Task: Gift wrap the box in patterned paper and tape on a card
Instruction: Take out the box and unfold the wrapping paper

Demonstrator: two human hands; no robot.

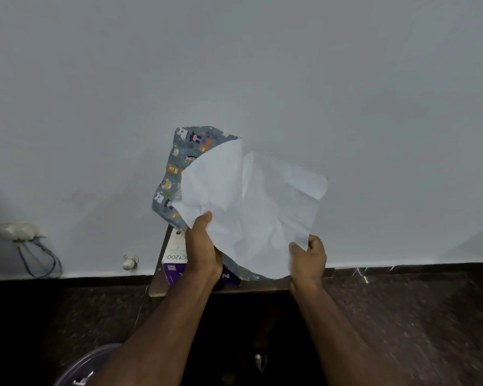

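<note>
Plain grey wall bkgd, small table (pixel 156 288) at 6 o'clock w/ box (pixel 173 263). Left hand (pixel 202 253) & right hand (pixel 308 260) each pinch wrapping paper (pixel 248 196) lower edge, held above box. Paper likely light, floppy, creases easily; grip edges/corners.

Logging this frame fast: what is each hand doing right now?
Left hand: grips the wrapping paper at its lower left edge.
Right hand: pinches the same paper at its lower right edge.

Paper (pixel 251 207) held up between both hands, left hand (pixel 202 252) in front of box (pixel 176 263), box on small table (pixel 162 288), wall socket (pixel 18 231) far left
</note>
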